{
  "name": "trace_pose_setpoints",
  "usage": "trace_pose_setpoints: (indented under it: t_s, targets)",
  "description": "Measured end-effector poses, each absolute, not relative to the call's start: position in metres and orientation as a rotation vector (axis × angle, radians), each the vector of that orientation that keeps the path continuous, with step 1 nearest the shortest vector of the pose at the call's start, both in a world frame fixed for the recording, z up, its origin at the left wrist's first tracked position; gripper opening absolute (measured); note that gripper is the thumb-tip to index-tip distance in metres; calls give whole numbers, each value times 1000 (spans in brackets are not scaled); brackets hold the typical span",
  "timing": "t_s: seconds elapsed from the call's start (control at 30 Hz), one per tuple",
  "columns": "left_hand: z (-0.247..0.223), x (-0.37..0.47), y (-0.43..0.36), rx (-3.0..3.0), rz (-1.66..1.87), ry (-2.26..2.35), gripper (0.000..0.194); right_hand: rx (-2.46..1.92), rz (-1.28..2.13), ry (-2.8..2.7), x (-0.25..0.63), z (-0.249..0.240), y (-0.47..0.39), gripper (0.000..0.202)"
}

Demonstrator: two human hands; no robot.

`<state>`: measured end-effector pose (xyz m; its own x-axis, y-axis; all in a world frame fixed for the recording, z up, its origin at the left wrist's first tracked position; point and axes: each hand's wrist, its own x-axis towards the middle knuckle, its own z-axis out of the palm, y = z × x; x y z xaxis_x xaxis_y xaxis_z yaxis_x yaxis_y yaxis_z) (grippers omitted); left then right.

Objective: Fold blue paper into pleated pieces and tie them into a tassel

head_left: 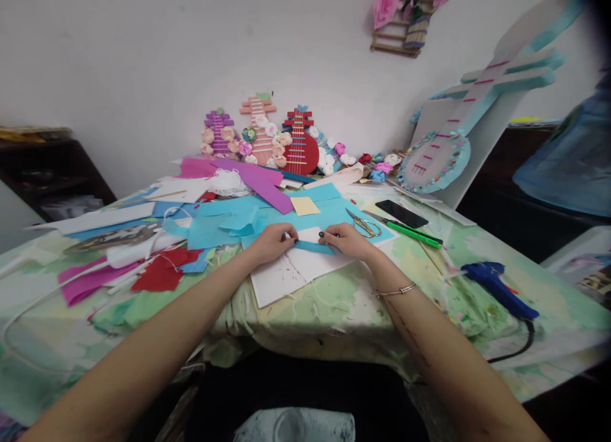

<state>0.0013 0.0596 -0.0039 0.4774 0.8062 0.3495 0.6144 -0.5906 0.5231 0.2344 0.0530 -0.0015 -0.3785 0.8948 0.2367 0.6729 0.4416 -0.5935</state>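
Note:
My left hand and my right hand face each other over a white board on the table. Thumb and fingers of each hand are pinched on a small white piece of paper, one hand at each side. A narrow blue paper strip lies along its lower edge, between the hands. Beyond them spreads a large sheet of light blue paper, with a cream paper square on it. Gold-handled scissors rest just past my right hand.
To the right lie a green utility knife, a black phone and a blue glue gun with its cord. Red paper scraps and a white cable are at left. Decorated paper lutes stand by the wall.

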Motion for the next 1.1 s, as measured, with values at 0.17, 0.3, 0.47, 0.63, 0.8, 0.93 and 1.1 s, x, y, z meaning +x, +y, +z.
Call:
trace_pose_setpoints:
  t_s: [0.17,0.3,0.47,0.63,0.8,0.93,1.1]
  targets:
    - [-3,1,59,2375,840,1186,13,-1300,552,-2171,233,-2,52,17]
    - [-3,1,60,2329,872,1172,13,-1301,532,-2170,233,-3,51,9]
    - [-4,1,62,2251,899,1181,19,-1313,501,-2175,233,-3,51,8]
    - [-1,2,58,2273,841,1149,20,-1312,493,-2173,231,-2,50,8]
    - [2,2,55,2300,802,1122,18,-1281,501,-2169,230,-1,48,9]
    - [0,1,55,2293,819,1113,13,-1228,550,-2156,230,-1,48,9]
    - [-2,1,57,2235,848,1121,14,-1169,600,-2119,230,-1,49,10]
